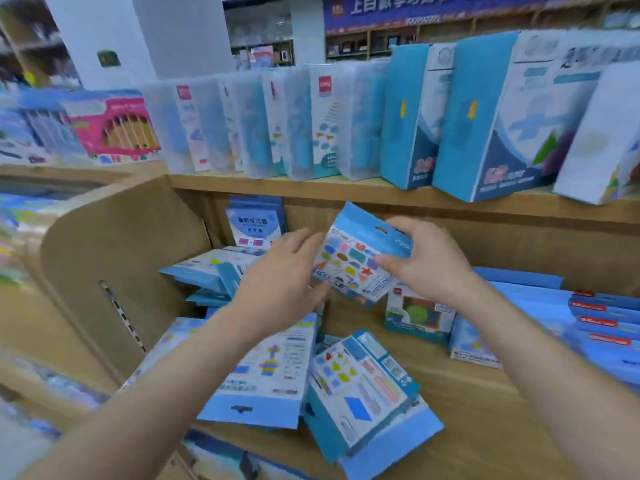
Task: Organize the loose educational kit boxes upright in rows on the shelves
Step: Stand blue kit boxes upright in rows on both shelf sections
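Below your hands: loose kit boxes (360,386) lying flat and overlapping on the lower shelf (467,393). Above your hands: a row of clear plastic cases (249,126) and tall blue-and-white boxes (491,116), leaning. Right of your right wrist: a flat stack of blue boxes (606,323). Between your hands: one shape-kit box (356,258), tilted, off the shelf. Your right hand (426,258) grips its upper right corner, thumb on the front. Your left hand (280,282) reaches its left edge; too blurred to tell whether it grips.

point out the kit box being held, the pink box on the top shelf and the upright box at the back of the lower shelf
held kit box (349,265), head view, on its printed front face
pink box (117,116), head view, on its pink front
upright box (254,225), head view, on its white front panel
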`<state>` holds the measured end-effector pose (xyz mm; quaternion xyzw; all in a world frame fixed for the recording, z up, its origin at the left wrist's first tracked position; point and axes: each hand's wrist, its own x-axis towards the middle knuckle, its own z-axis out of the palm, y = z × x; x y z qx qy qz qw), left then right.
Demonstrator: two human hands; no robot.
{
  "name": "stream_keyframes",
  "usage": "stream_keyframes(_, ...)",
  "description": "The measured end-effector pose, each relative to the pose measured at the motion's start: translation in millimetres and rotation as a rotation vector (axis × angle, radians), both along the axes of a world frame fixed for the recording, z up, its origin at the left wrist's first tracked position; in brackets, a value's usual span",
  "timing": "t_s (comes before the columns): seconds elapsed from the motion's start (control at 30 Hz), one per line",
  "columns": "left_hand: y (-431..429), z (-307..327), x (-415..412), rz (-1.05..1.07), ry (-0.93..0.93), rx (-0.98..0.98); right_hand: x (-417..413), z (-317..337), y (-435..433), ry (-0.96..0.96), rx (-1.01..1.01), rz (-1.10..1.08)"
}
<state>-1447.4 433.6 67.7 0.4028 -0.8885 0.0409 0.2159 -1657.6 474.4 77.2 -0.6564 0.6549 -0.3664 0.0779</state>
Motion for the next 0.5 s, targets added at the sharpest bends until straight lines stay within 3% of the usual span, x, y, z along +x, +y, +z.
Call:
stream_keyframes(0.23,-60.4,-14.1,31.0,0.211,-0.634,0.086,17.7,-13.7,-51.7,0.368,0.178,-0.083)
stream_keyframes(0.5,-70.0,-19.7,38.1,0.155,-0.565,0.028,28.0,-53.1,-79.8,0.668,0.326,-0.123)
